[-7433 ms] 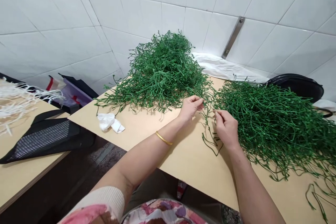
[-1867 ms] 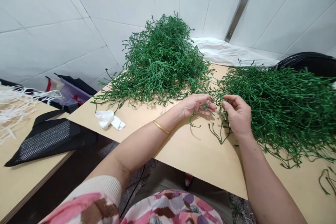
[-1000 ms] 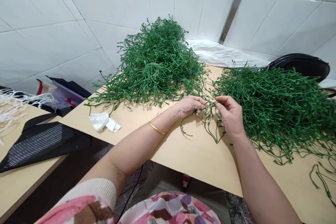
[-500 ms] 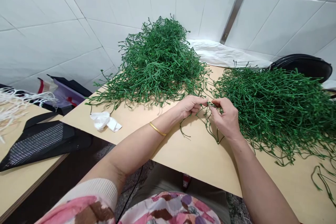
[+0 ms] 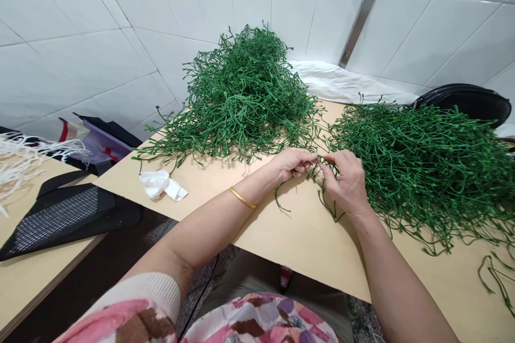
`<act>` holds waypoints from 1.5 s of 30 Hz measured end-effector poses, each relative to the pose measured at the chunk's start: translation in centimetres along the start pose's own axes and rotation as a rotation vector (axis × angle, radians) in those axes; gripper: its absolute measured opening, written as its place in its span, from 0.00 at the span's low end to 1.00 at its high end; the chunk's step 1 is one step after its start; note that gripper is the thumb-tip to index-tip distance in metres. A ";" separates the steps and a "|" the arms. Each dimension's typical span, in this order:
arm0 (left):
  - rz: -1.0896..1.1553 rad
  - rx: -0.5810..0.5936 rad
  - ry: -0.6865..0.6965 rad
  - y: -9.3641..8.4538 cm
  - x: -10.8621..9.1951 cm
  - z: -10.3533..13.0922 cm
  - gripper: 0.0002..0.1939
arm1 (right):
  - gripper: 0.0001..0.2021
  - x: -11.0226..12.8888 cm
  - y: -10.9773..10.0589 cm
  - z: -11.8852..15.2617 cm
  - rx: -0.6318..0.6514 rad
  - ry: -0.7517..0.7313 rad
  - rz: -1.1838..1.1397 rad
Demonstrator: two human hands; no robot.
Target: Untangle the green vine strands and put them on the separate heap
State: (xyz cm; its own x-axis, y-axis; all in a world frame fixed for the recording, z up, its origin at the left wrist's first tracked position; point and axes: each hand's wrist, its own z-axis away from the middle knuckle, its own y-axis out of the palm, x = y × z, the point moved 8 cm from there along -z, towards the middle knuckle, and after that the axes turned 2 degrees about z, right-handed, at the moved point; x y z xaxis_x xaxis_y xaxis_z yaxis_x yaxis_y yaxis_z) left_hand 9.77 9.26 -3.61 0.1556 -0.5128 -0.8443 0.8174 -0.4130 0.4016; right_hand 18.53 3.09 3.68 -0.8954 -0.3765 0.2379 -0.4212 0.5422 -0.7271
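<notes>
My left hand [image 5: 295,163] and my right hand [image 5: 345,179] meet fingertip to fingertip over the table, both closed in a pinch. Between them they hold thin green artificial stems [image 5: 330,209], whose loose ends hang below my right hand and trail onto the wood. Another strand [image 5: 281,202] curls out under my left hand. Exactly how the stems cross at the fingertips is partly hidden. A tall tangled heap of green stems [image 5: 245,91] stands behind my left hand, and a second wide heap [image 5: 426,166] lies to the right of my right hand.
The wooden table [image 5: 298,241] meets a tiled wall. Crumpled white tissue [image 5: 161,185] lies at its left. A black mesh bag [image 5: 60,220] and white strands [image 5: 24,161] rest on another surface at left. A black round-edged case [image 5: 462,102] and white cloth [image 5: 346,83] sit behind.
Both hands stay in nearly the same place. The fingers have shifted slightly, and a green loop now shows more clearly between the fingertips.
</notes>
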 end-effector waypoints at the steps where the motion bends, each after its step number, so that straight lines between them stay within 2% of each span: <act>1: 0.024 -0.010 0.009 0.0 -0.1 0.0 0.09 | 0.03 0.1 0.1 0.0 0.020 -0.005 -0.025; 6: 0.097 -0.047 0.100 -0.4 -0.7 0.0 0.08 | 0.05 0.3 0.7 -0.2 0.119 0.026 -0.213; 13: 0.111 -0.034 0.162 -0.5 -1.0 0.0 0.08 | 0.10 -0.7 1.3 0.0 0.153 0.155 -0.411; 17: 0.190 -0.036 0.184 -0.7 -1.1 -0.2 0.08 | 0.15 -1.1 2.0 0.1 0.215 0.224 -0.486; 20: 0.234 -0.026 0.193 -0.8 -1.3 -0.3 0.08 | 0.18 -1.8 2.5 0.3 0.234 0.294 -0.461; 24: 0.214 0.005 0.224 -0.5 -1.8 -0.1 0.07 | 0.19 -1.9 3.0 0.5 0.248 0.289 -0.435; 29: 0.167 0.053 0.188 0.3 -1.5 0.1 0.07 | 0.15 -2.5 2.6 0.4 0.177 0.311 -0.414; 34: 0.178 0.165 0.141 1.1 -1.2 0.1 0.07 | 0.18 -2.6 1.8 0.1 0.126 0.259 -0.373; 38: 0.196 0.209 0.113 1.4 -0.9 0.1 0.07 | 0.10 -2.7 2.7 0.3 0.177 0.336 -0.594; 42: 0.210 0.233 0.091 1.5 -0.7 0.1 0.07 | 0.10 -2.8 3.9 0.8 0.179 0.468 -0.895; 45: 0.215 0.241 0.063 1.5 -0.4 0.2 0.08 | 0.08 -3.0 4.1 1.0 0.162 0.515 -0.951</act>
State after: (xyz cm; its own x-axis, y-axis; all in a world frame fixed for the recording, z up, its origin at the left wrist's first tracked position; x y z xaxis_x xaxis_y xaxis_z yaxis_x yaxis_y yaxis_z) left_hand 10.85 8.69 -2.56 0.3505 -0.5635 -0.7481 0.6085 -0.4701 0.6393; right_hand 19.62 5.71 -0.62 -0.1828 -0.2093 0.9606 -0.9824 0.0761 -0.1704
